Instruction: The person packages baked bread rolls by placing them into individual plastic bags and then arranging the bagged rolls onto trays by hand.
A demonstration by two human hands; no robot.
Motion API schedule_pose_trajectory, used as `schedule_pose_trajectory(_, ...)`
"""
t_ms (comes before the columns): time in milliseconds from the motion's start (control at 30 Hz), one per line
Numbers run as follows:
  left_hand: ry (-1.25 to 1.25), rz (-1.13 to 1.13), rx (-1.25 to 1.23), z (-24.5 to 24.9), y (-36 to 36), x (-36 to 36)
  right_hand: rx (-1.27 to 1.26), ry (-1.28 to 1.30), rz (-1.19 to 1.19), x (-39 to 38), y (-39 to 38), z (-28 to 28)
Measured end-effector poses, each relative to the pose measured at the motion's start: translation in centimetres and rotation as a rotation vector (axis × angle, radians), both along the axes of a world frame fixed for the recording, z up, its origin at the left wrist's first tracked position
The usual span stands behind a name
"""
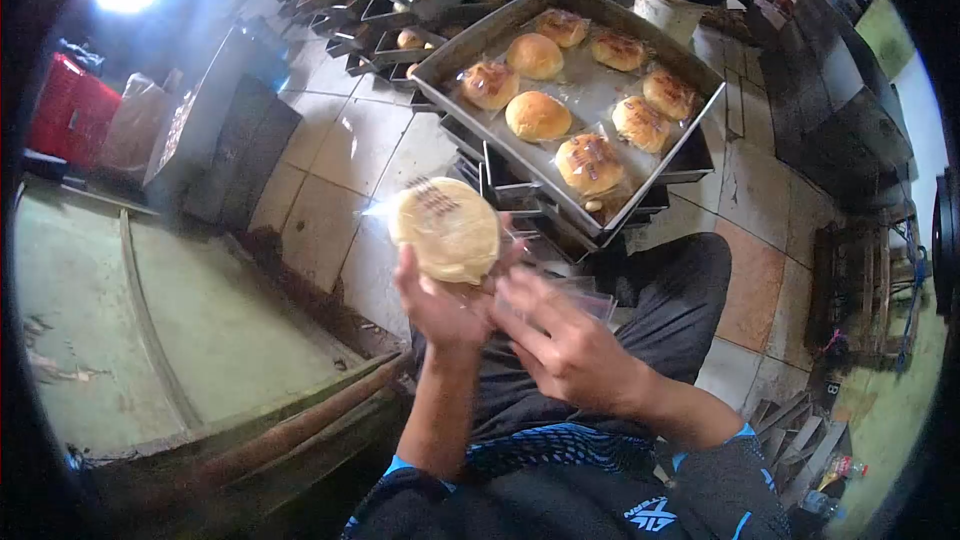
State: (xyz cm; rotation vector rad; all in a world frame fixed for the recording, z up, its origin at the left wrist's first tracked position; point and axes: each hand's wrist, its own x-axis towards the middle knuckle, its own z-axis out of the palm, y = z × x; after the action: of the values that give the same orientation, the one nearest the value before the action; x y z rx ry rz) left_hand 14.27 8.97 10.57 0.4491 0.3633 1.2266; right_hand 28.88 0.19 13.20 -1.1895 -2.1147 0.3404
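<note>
A round pale bun (447, 235) in a clear plastic bag with dark print sits in my left hand (440, 312), its underside up against the palm and fingers. My right hand (575, 345) is curled at the near right side of the bun, its fingers closed on the loose end of the plastic bag (512, 240). Some clear plastic (590, 302) shows just beyond the right knuckles, over my lap. Ahead of both hands, a metal tray (612, 100) carries several browned buns, most wrapped in printed bags and a couple seemingly bare, such as one bun (538, 117).
Below and behind the tray stand stacked metal trays (400, 15), some with buns. A green-topped table (220, 310) is at the left, beside a grey metal box (225, 110) and a red container (72, 115). More dark trays (835, 90) line the right. A bottle (840, 470) lies low right.
</note>
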Motion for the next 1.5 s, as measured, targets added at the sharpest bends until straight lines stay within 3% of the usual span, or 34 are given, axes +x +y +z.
schedule_pose_trajectory(100,0.004,0.122,-0.129,0.9,-0.6,-0.6,-0.635,0.340,0.447,2.4,0.7,-0.6)
schedule_pose_trajectory(133,0.010,0.148,-0.164,1.1,-0.8,-0.3,-0.456,0.546,0.336,1.9,1.1,-0.3)
schedule_pose_trajectory(167,-0.006,0.061,-0.064,1.2,-1.2,0.1,-0.366,0.514,0.201,1.2,1.8,0.1)
schedule_pose_trajectory(233,0.274,0.053,-0.066,0.2,-0.9,0.7,-0.378,0.394,0.323,0.5,3.4,-0.9)
schedule_pose_trajectory(333,0.205,0.030,-0.214,-0.1,0.4,-0.4,-0.351,0.260,0.452,0.2,2.8,1.3)
schedule_pose_trajectory(467,-0.013,0.016,-0.260,-1.2,1.8,-4.6,-0.816,0.680,1.279,2.9,3.9,3.0)
schedule_pose_trajectory(500,-0.039,0.015,-0.278,-1.1,1.6,-4.8,-0.940,0.614,0.978,4.0,3.9,0.2)
schedule_pose_trajectory(567,0.021,0.019,-0.337,-1.7,0.8,-4.4,-0.212,0.371,-0.068,1.6,4.1,-4.4)
schedule_pose_trajectory(633,0.129,-0.009,-0.378,-1.6,-0.9,-3.3,0.003,0.403,-0.139,0.5,4.1,-3.4)
schedule_pose_trajectory(700,0.023,-0.153,-0.340,-3.2,-3.7,-2.9,0.217,0.403,-0.100,0.3,4.3,-1.9)
schedule_pose_trajectory(767,0.422,0.078,-0.315,-5.2,-5.7,-1.0,0.117,0.652,-0.142,-0.4,3.9,-2.8)
schedule_pose_trajectory(800,0.686,0.365,-0.173,-5.9,-5.8,-0.6,0.000,0.806,-0.207,-1.0,3.6,-3.6)
schedule_pose_trajectory(867,0.793,0.428,0.165,-7.5,-5.1,-3.3,-0.242,1.104,-0.329,-2.2,3.4,-4.9)
schedule_pose_trajectory(1000,1.214,0.699,0.574,-4.2,-3.5,-7.2,-0.257,1.038,-0.220,-2.4,4.0,-3.7)
schedule_pose_trajectory(1033,1.313,0.785,0.656,-3.8,-3.1,-8.2,-0.107,0.835,-0.214,-2.0,4.6,-2.5)
schedule_pose_trajectory(1067,1.200,0.943,0.736,-3.7,-2.6,-8.9,0.044,0.634,-0.208,-1.6,5.1,-1.5)
schedule_pose_trajectory(1100,1.260,0.955,0.770,-4.2,-2.1,-9.8,0.200,0.431,-0.203,-1.5,5.7,-1.0)
schedule_pose_trajectory(1133,1.318,0.967,0.802,-5.2,-1.6,-10.8,0.321,0.572,-0.160,-2.4,6.6,-4.0)
schedule_pose_trajectory(1167,1.374,0.979,0.831,-6.2,-1.3,-11.5,0.287,0.497,-0.186,-2.8,7.6,-6.3)
schedule_pose_trajectory(1200,1.515,0.890,0.765,-7.0,-0.9,-11.9,-0.090,0.738,-0.176,-3.6,8.0,-8.7)
schedule_pose_trajectory(1233,1.486,0.880,0.750,-8.3,-0.8,-12.3,-0.474,0.960,-0.161,-4.4,8.3,-10.2)
schedule_pose_trajectory(1300,1.436,0.838,0.718,-9.9,-1.2,-13.4,-0.249,0.703,-0.114,-4.2,7.8,-10.8)
schedule_pose_trajectory(1367,1.393,0.811,0.664,-10.1,-2.4,-13.5,-0.156,0.739,-0.122,-4.9,7.3,-11.9)
schedule_pose_trajectory(1467,1.364,0.828,0.674,-10.2,-1.5,-12.2,0.022,0.467,-0.166,-5.2,8.5,-12.3)
schedule_pose_trajectory(1500,1.405,0.845,0.704,-10.0,-0.5,-11.3,0.088,0.516,-0.120,-6.3,10.0,-12.1)
